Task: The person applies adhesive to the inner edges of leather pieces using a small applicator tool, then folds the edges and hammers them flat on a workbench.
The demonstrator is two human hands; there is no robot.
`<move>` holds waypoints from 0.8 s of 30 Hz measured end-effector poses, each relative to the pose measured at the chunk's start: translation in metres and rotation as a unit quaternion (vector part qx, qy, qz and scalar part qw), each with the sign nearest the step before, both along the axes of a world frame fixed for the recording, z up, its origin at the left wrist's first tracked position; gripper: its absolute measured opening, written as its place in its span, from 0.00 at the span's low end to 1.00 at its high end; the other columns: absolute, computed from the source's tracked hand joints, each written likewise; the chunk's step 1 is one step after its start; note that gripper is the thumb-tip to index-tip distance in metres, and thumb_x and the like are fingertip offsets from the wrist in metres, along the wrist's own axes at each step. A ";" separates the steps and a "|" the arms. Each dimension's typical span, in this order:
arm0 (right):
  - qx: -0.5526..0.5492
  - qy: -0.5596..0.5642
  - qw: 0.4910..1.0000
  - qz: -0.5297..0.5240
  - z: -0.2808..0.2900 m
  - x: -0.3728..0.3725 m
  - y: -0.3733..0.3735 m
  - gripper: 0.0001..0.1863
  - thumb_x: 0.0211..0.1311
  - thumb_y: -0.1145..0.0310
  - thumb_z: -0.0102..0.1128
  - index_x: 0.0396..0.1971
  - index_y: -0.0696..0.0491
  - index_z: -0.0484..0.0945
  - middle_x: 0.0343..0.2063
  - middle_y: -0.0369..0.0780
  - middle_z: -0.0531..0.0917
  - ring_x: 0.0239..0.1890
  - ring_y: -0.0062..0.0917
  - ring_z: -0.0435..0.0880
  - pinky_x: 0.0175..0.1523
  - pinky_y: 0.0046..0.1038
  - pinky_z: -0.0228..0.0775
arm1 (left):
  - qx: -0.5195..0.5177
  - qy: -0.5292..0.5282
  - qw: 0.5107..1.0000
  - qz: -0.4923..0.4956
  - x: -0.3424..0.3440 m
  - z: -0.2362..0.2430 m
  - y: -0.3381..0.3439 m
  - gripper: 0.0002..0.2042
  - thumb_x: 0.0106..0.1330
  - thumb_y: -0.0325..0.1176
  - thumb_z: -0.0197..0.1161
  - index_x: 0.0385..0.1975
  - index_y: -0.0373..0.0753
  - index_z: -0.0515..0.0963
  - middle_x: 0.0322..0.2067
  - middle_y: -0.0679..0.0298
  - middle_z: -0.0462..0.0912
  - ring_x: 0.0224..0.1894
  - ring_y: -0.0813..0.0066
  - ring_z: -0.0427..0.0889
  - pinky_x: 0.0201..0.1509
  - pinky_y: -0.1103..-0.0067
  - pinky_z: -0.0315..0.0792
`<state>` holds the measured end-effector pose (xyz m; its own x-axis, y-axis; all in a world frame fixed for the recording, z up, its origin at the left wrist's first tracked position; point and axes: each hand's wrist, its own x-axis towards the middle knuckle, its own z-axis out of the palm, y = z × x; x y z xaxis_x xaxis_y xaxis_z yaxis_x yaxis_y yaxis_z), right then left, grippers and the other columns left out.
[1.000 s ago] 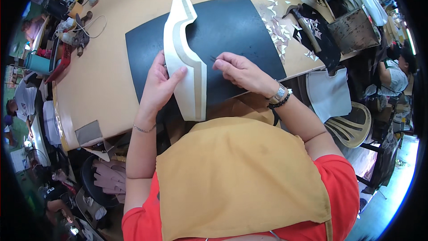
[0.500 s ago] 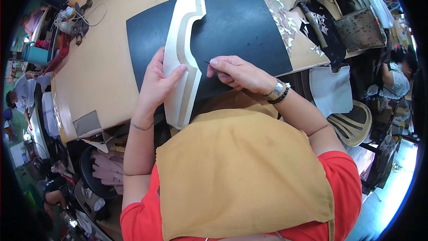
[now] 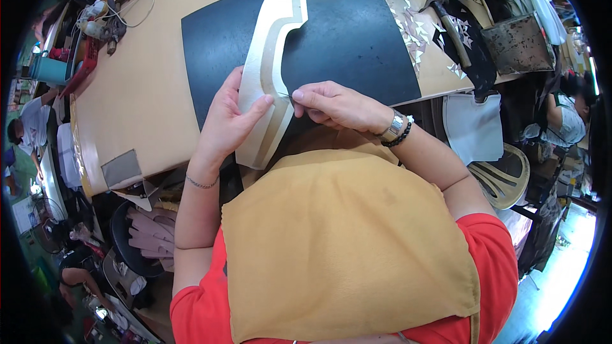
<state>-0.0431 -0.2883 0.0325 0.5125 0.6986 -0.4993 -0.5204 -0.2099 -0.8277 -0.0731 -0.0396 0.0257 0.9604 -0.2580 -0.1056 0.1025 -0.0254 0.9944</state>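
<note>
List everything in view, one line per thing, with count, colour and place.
Cream shaped piece: one, cream, lying along the black mat, its near end past the table's edge.
Black mat: one, black, middle of the table.
Table: one, tan, across the upper picture.
Hammer: one, dark head and brown handle, right of the mat.
Paper scraps: many, white, scattered right of the mat.
Metal tray: one, rusty brown, far right.
Grey patch: one, grey, table's near left edge.
Apron: one, mustard, over the lap.
Left hand: pressed flat on the cream piece.
Right hand: pinching a thin tool, too small to tell, at the piece's right edge.
</note>
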 end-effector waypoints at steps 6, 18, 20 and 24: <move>0.009 -0.014 1.000 -0.008 -0.006 -0.002 0.003 0.22 0.81 0.47 0.48 0.34 0.50 0.76 0.21 0.25 0.64 0.19 0.09 0.55 0.22 0.17 0.48 | 0.004 -0.001 1.000 0.006 -0.001 0.003 -0.001 0.20 0.72 0.27 0.67 0.61 0.35 0.72 0.50 0.64 0.82 0.53 0.80 0.80 0.59 0.78 0.74; 0.007 0.008 0.999 -0.041 -0.005 -0.004 -0.008 0.21 0.82 0.48 0.48 0.36 0.49 0.77 0.19 0.23 0.59 0.21 0.09 0.51 0.25 0.17 0.43 | 0.012 -0.012 1.000 0.009 -0.005 0.002 -0.001 0.20 0.72 0.27 0.66 0.60 0.34 0.72 0.50 0.64 0.82 0.53 0.80 0.79 0.60 0.78 0.73; -0.005 0.011 0.999 -0.046 0.000 -0.003 -0.008 0.21 0.81 0.48 0.48 0.36 0.49 0.77 0.20 0.23 0.58 0.21 0.09 0.51 0.25 0.17 0.43 | 0.005 -0.002 1.000 0.008 -0.006 0.003 0.000 0.20 0.72 0.27 0.66 0.61 0.34 0.72 0.50 0.64 0.82 0.53 0.80 0.79 0.60 0.78 0.73; 0.005 0.003 1.000 -0.015 0.002 -0.003 -0.001 0.21 0.81 0.46 0.49 0.37 0.48 0.77 0.20 0.22 0.58 0.21 0.09 0.51 0.25 0.17 0.42 | 0.008 -0.004 1.000 -0.004 -0.007 0.003 0.000 0.20 0.72 0.28 0.66 0.61 0.35 0.72 0.50 0.64 0.82 0.53 0.80 0.79 0.60 0.78 0.74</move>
